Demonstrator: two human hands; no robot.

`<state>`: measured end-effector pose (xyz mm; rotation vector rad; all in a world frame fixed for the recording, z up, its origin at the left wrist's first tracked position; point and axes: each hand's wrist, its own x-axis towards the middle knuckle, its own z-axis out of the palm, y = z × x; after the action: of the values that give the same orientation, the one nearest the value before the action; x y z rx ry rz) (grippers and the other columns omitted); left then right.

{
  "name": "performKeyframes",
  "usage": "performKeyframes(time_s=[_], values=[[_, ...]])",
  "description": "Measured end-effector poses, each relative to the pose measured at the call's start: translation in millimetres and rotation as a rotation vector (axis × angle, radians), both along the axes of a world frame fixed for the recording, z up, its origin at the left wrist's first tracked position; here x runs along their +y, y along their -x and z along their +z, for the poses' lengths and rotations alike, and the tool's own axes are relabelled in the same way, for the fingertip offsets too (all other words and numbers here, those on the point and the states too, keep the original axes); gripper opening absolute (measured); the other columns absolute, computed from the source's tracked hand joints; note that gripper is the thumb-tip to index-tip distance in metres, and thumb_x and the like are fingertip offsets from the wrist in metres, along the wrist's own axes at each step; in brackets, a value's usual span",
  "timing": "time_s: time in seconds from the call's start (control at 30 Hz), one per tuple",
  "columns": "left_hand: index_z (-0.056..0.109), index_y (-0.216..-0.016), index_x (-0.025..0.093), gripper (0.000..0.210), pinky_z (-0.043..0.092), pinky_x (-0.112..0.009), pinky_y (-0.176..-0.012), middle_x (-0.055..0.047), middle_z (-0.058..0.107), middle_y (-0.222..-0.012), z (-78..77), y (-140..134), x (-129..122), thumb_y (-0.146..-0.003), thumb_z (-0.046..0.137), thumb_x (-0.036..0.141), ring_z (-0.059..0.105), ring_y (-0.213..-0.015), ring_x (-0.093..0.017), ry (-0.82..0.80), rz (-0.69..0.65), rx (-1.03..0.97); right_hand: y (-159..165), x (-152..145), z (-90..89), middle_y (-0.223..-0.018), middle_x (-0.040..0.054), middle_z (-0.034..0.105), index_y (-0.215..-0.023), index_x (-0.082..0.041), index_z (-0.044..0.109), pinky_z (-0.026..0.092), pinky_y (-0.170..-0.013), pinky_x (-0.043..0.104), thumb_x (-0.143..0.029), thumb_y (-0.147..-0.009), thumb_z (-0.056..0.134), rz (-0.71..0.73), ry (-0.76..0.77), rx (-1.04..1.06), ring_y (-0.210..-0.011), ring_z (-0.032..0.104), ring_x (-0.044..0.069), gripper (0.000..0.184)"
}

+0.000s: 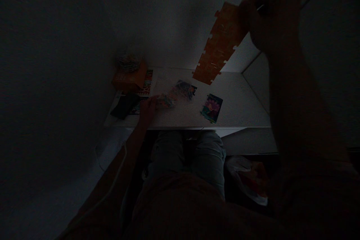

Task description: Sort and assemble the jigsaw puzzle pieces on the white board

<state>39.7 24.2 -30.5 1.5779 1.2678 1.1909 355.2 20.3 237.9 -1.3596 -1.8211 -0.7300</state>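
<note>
High on the right, my right hand (270, 18) pinches the top end of an orange strip of joined jigsaw puzzle pieces (216, 45), which hangs slanting down to the left above the table. My left hand (148, 111) is low over the table's left half, its fingers closed at the edge of a clear plastic bag (167, 100) with colourful bits inside. Darkness and blur hide its exact grip. Just behind lies a dark assembled puzzle section (184, 89), partly under the bag. A purple and green puzzle section (212, 108) lies flat to the right.
On the white table (239, 108), an orange box (131, 77) at the back left bears a clear bag of pieces (129, 60). A black cloth-like item (125, 105) lies over printed sheets (147, 82). Walls stand behind and right. A plastic bag (250, 180) sits below, right of my legs.
</note>
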Motion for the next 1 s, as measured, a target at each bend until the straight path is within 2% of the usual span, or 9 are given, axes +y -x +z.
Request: performKeyframes(time_s=[0.17, 0.33, 0.53, 0.67, 0.77, 0.9, 1.0], values=[[0.064, -0.117, 0.020, 0.045, 0.053, -0.032, -0.071, -0.010, 0.065, -0.108, -2.7, 0.9, 0.0, -0.096, 0.038, 0.048, 0.063, -0.091, -0.022, -0.011, -0.030, -0.052, 19.5, -0.7, 32.0, -0.088, 0.0085, 0.071, -0.096, -0.019, 0.073, 0.050, -0.075, 0.032, -0.038, -0.095, 0.049, 0.060, -0.016, -0.080, -0.081, 0.067, 0.020, 0.031], [0.064, -0.116, 0.018, 0.046, 0.054, -0.032, -0.071, -0.009, 0.066, -0.104, -3.3, 2.2, 0.4, -0.096, 0.038, 0.049, 0.064, -0.088, -0.021, -0.002, -0.022, -0.082, 50.0, 1.5, 39.8, -0.086, 0.0077, 0.071, -0.089, -0.016, 0.073, 0.047, -0.084, 0.035, -0.038, -0.095, 0.048, 0.062, 0.034, -0.118, -0.083, 0.067, 0.021, 0.033], [0.066, -0.112, 0.021, 0.040, 0.055, -0.033, -0.071, -0.008, 0.066, -0.105, -0.2, 3.6, 0.2, -0.096, 0.040, 0.046, 0.063, -0.091, -0.022, 0.048, -0.028, -0.141, 80.3, 14.1, 21.9, -0.082, 0.0016, 0.072, -0.080, -0.025, 0.069, 0.048, -0.077, 0.030, -0.037, -0.092, 0.052, 0.137, 0.107, -0.050, -0.074, 0.066, 0.017, 0.024], [0.063, -0.116, 0.016, 0.042, 0.055, -0.034, -0.072, -0.010, 0.066, -0.107, 1.4, 4.5, -0.4, -0.096, 0.039, 0.045, 0.065, -0.088, -0.021, 0.081, -0.084, -0.233, 99.1, 22.7, 6.5, -0.090, 0.0003, 0.071, -0.082, -0.030, 0.066, 0.047, -0.085, 0.033, -0.044, -0.093, 0.046, 0.100, 0.227, -0.054, -0.081, 0.064, 0.018, 0.027], [0.061, -0.118, 0.016, 0.043, 0.055, -0.034, -0.076, -0.011, 0.065, -0.109, 1.5, 5.3, -1.0, -0.096, 0.038, 0.045, 0.065, -0.090, -0.020, 0.094, -0.121, -0.280, 109.9, 28.5, 0.6, -0.094, -0.0004, 0.071, -0.084, -0.033, 0.065, 0.046, -0.089, 0.036, -0.047, -0.093, 0.044, 0.077, 0.258, -0.034, -0.086, 0.063, 0.021, 0.028], [0.062, -0.118, 0.018, 0.044, 0.054, -0.033, -0.078, -0.010, 0.066, -0.108, 1.4, 6.3, -1.0, -0.097, 0.037, 0.047, 0.065, -0.092, -0.019, 0.104, -0.080, -0.251, 119.8, 38.2, -8.7, -0.096, -0.0009, 0.070, -0.089, -0.034, 0.066, 0.048, -0.084, 0.038, -0.051, -0.093, 0.040, 0.114, 0.308, 0.021, -0.088, 0.062, 0.022, 0.031], [0.062, -0.118, 0.017, 0.046, 0.053, -0.036, -0.078, -0.011, 0.065, -0.108, 1.5, 8.1, -0.4, -0.097, 0.035, 0.048, 0.063, -0.092, -0.021, 0.066, -0.083, -0.235, 124.6, 45.5, -26.1, -0.098, 0.0006, 0.070, -0.091, -0.032, 0.067, 0.048, -0.083, 0.039, -0.051, -0.093, 0.039, 0.156, 0.394, 0.034, -0.090, 0.062, 0.024, 0.034]])
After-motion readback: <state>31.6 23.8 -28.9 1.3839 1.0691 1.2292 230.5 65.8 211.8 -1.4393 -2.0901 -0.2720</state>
